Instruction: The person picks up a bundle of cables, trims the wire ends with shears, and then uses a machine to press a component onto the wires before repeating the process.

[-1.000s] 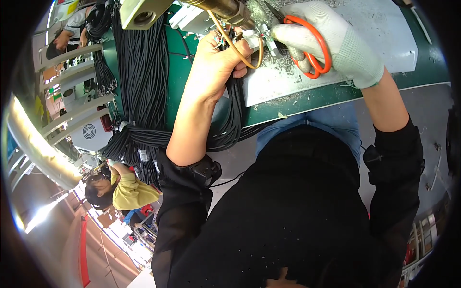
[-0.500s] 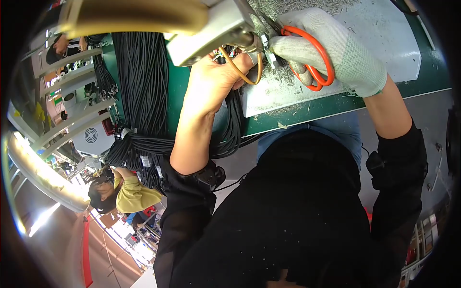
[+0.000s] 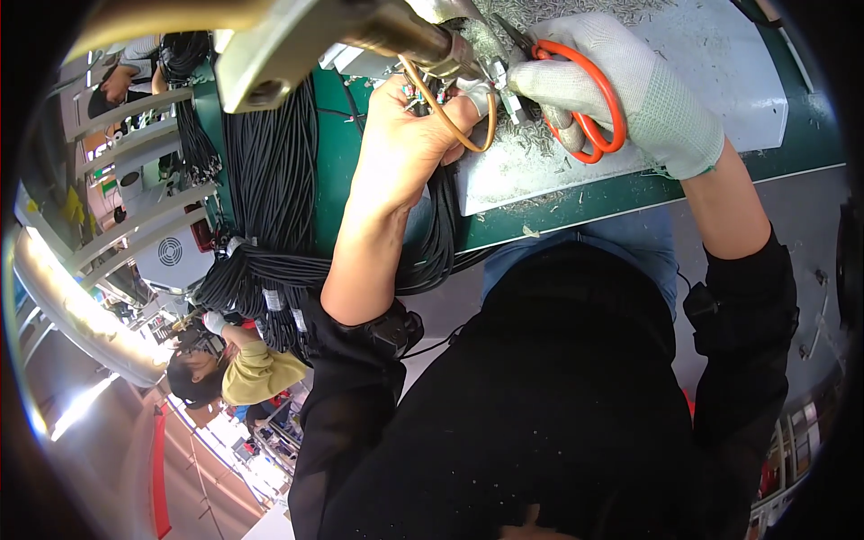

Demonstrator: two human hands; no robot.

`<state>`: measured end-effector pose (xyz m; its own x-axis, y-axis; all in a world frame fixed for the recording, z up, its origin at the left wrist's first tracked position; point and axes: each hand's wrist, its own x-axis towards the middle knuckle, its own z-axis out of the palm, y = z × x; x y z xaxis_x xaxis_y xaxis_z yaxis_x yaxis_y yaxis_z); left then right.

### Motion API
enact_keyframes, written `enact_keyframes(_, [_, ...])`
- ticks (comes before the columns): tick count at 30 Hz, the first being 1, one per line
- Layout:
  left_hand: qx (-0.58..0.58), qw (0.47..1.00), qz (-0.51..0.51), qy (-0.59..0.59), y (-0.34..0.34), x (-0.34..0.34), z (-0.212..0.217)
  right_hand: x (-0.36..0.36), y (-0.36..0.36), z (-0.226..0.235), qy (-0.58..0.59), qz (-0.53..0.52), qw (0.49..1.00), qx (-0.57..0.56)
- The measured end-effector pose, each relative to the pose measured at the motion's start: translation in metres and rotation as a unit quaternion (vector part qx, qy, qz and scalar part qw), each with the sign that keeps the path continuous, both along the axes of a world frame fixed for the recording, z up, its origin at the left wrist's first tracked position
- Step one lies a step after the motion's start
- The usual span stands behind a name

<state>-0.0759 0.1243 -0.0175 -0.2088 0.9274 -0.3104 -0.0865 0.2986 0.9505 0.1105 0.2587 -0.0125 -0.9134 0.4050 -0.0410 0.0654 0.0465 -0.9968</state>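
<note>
Orange-looped scissors are hanging within the knit-gloved right hand, fingers curling. Bare left hand is pinching slim black cables.

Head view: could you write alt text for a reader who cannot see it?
A gloved right grip holds orange-handled scissors beside metal machinery; the left grip is at small metal parts. Black cables lie on the green table.

Glare from light tube at lower left, dark fisheye vignetting

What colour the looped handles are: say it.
Looped handles: orange-red, shown in the head view.
</note>
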Motion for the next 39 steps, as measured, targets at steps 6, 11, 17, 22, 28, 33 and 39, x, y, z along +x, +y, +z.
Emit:
enact_keyframes(6, [0.009,0.996,-0.018,-0.09,-0.003,-0.005,-0.002,-0.002,-0.007,0.011,-0.091,-0.028,0.993,-0.074])
enact_keyframes(11, [0.009,1.0,-0.021,-0.018,0.0,-0.003,0.004,0.001,-0.011,0.016,-0.087,-0.037,0.99,-0.1])
enact_keyframes(17, [0.007,0.999,-0.023,0.024,-0.003,0.001,0.008,0.002,-0.012,0.016,-0.089,-0.035,0.991,-0.09])
enact_keyframes(22, [0.01,1.0,-0.017,0.011,-0.005,0.0,0.003,-0.001,-0.011,0.009,-0.103,-0.045,0.986,-0.124])
enact_keyframes(28, [-0.02,0.999,0.023,0.031,-0.002,0.002,0.007,-0.003,-0.004,0.006,-0.015,-0.003,0.999,-0.047])
enact_keyframes(33, [-0.041,0.997,0.018,0.057,0.0,0.002,0.003,0.0,-0.002,0.001,-0.01,-0.01,0.995,-0.104])
enact_keyframes(39, [-0.001,0.999,-0.034,0.028,0.006,0.003,0.004,0.006,0.0,0.007,-0.032,-0.018,0.996,-0.076])
